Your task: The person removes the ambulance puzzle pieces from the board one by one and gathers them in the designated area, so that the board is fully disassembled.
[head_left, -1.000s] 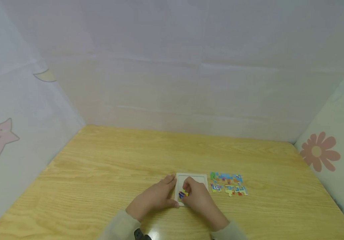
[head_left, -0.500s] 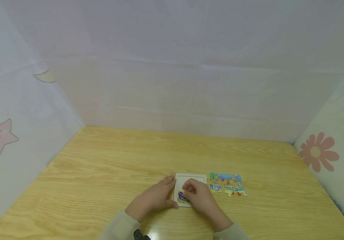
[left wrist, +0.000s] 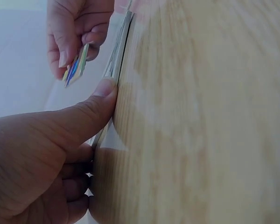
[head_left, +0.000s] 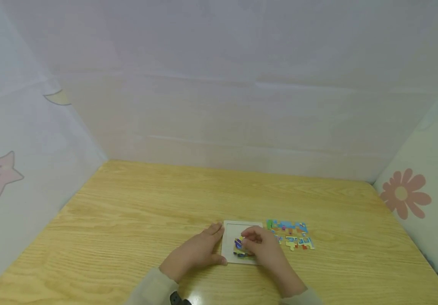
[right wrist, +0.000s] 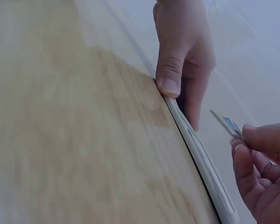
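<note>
My right hand point(head_left: 266, 249) pinches a blue, yellow and purple puzzle piece point(head_left: 238, 243) between thumb and fingers, over the white puzzle tray point(head_left: 232, 231). Both wrist views show this piece point(left wrist: 76, 70) tilted and raised off the tray; its held edge is hidden by fingertips. My left hand point(head_left: 199, 249) holds the tray's left side. Its thumb point(left wrist: 102, 91) presses the near edge, and its fingers lie along the left edge. The tray's right part is partly covered by my right hand.
To the tray's right, several colourful puzzle pieces point(head_left: 290, 242) lie on the wooden table point(head_left: 157, 199), some close together in a row point(head_left: 287, 224). Pale printed cloth point(head_left: 219, 106) stands behind and at both sides of the table.
My right hand has lifted the puzzle piece from the tray's lower left and moved right with it, tilting it. My left hand and the tray have stayed nearly still.
</note>
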Motion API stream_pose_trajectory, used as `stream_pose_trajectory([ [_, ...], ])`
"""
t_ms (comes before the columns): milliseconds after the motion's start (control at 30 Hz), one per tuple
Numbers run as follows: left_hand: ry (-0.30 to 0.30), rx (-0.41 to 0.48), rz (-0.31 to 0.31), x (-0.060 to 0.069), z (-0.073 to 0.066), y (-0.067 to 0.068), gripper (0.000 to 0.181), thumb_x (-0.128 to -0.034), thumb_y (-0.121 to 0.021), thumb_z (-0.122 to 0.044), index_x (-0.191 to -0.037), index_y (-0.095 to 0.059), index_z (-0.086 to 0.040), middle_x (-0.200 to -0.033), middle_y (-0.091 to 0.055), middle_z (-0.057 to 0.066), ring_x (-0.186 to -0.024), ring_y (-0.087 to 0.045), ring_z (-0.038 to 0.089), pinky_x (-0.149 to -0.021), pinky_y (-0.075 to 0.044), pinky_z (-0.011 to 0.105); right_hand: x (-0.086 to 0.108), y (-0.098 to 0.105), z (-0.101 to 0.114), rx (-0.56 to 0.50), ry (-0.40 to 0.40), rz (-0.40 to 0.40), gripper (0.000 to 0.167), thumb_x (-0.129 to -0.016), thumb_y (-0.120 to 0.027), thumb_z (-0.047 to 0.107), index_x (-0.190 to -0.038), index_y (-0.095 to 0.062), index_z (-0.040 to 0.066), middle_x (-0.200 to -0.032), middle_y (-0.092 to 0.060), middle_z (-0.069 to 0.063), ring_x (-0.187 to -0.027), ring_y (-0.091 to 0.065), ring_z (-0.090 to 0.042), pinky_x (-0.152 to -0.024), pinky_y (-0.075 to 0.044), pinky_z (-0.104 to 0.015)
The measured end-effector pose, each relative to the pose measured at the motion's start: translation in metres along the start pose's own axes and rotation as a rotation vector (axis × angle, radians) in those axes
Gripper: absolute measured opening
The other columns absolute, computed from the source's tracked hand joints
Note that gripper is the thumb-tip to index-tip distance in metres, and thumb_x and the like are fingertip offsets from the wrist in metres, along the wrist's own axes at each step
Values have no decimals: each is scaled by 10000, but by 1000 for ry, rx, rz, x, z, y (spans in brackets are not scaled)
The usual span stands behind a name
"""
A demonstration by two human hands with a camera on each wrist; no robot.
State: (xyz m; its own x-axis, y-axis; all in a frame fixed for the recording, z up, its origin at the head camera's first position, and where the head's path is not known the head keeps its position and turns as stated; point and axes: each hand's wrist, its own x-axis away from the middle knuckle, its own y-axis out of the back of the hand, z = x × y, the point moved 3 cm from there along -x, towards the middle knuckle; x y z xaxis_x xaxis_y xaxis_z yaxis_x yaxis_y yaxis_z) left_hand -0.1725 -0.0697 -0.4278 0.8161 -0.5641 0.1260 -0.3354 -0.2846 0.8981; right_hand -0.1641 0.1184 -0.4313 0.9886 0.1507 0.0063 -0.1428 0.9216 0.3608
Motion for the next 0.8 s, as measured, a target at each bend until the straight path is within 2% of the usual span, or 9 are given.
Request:
stream_pose_trajectory([
  [200, -1, -8, 3, 0, -1, -1, 873, -783, -668, -480, -1422, -321, 2, -1519, -243, 126, -1375, -271, 299, -1103, -290, 440, 7, 13, -6, -34, -93, -62, 145, -830, -649, 47, -973, -645, 25, -810, -612, -58, -676, -574, -150, -566, -525, -227],
  [467, -8, -12, 15, 1, -3, 1, 862, -794, -655, -476, -1427, -312, -3, -1524, -226, 124, -1382, -253, 300, -1108, -278, 443, 15, 34, -14, -11, -153, -147, 126, -830, -638, 21, -952, -662, 40, -829, -615, -59, -714, -573, -152, -594, -525, -222],
  [633, -6, -14, 17, 1, -3, 2, 857, -801, -647, -474, -1431, -304, -5, -1528, -215, 120, -1386, -245, 294, -1110, -275, 443, 20, 46, -22, -16, -178, -155, 146, -849, -618, 21, -992, -649, 23, -870, -608, -69, -742, -572, -151, -609, -529, -226],
  [800, 2, -5, 23, 1, -2, 2, 857, -801, -651, -469, -1433, -301, -9, -1530, -212, 115, -1389, -240, 291, -1111, -274, 443, 24, 57, -27, 39, -198, -170, 150, -848, -622, 31, -996, -650, 26, -858, -616, -58, -744, -579, -146, -616, -529, -213],
])
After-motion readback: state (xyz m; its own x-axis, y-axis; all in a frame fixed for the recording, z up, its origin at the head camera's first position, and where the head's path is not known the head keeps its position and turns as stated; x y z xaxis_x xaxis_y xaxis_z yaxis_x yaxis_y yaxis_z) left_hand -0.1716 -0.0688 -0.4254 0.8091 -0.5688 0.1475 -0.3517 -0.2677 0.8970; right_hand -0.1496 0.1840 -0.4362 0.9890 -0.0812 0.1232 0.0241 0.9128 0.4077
